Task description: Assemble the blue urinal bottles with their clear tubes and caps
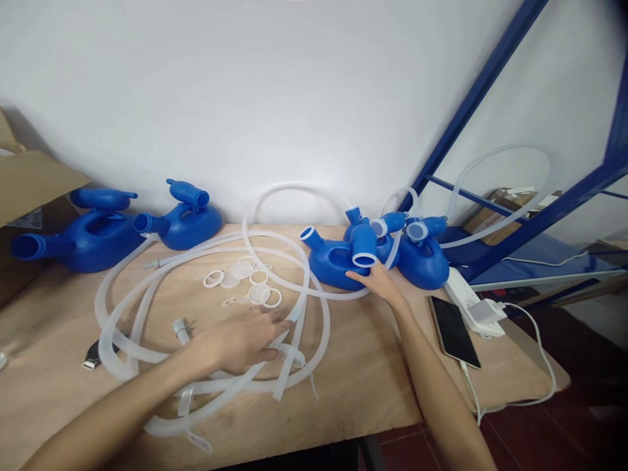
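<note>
My left hand [248,337] is over the coiled clear tubes [321,327], its fingers closed around a length of tube near the middle of the table. My right hand [377,278] grips a blue bottle [331,265] by its lower right side, below a wide spout with a white rim. The bottle rests on the table, its other white-rimmed neck pointing up and left. Several clear caps with rings [258,293] lie beyond my left hand. More blue bottles [424,261] with tubes stand just right of the held one.
Two blue bottles [191,226] stand at the back left beside a cardboard box [39,190]. A phone [454,330] and a white power strip [471,304] with cables lie at the right. A blue metal shelf [481,85] rises behind them. A black connector [93,356] sits at the left.
</note>
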`<act>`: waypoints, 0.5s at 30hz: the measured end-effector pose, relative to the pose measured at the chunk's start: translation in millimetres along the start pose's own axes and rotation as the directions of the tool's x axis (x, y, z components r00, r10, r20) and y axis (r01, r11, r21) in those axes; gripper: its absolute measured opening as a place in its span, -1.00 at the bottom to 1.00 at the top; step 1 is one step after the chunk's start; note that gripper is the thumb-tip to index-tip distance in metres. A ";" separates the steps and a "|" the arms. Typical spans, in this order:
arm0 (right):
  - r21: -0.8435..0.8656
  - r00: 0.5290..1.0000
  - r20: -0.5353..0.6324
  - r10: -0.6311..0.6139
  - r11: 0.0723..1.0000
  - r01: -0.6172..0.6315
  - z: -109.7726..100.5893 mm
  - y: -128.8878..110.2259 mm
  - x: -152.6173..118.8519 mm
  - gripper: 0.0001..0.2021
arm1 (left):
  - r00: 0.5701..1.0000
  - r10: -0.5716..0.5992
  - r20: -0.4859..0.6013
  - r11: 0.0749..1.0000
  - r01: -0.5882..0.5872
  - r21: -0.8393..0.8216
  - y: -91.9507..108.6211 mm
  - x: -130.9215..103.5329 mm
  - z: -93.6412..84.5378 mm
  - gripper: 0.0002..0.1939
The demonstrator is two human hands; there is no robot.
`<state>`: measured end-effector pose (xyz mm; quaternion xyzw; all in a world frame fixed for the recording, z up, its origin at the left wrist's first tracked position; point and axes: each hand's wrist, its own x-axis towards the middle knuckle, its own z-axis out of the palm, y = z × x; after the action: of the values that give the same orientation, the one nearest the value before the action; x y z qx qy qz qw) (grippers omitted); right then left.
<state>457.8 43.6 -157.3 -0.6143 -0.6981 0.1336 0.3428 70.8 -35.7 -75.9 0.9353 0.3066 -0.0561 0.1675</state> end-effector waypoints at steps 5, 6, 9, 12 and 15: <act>-0.040 0.999 -0.031 -0.025 0.999 0.024 2.1 4.7 -0.4 -0.19 | 0.996 -0.091 -0.007 0.987 0.091 0.134 15.6 -43.6 -7.6 -0.53; -0.046 0.999 -0.030 -0.027 0.999 0.026 2.5 6.0 -0.1 -0.19 | 0.989 -0.147 0.036 0.975 0.138 0.171 18.0 -55.8 -2.8 -0.49; -0.068 0.999 -0.030 -0.020 0.998 0.018 3.9 10.0 1.0 -0.18 | 0.920 -0.324 0.220 0.928 0.265 0.262 22.2 -86.3 30.2 -0.31; -0.069 0.999 -0.035 -0.035 0.997 0.033 5.6 12.8 1.9 -0.19 | 0.936 -0.339 0.090 0.903 0.297 0.310 19.0 -102.1 71.8 -0.54; -0.061 0.997 -0.054 -0.063 0.996 0.060 7.4 13.9 1.7 -0.21 | 0.969 -0.247 -0.002 0.930 0.237 0.280 10.5 -109.8 87.7 -0.55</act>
<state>463.6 49.9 -170.6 -0.6059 -0.7105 0.0849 0.3476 -11.7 -135.0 -132.4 0.9035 0.4056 -0.1344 0.0317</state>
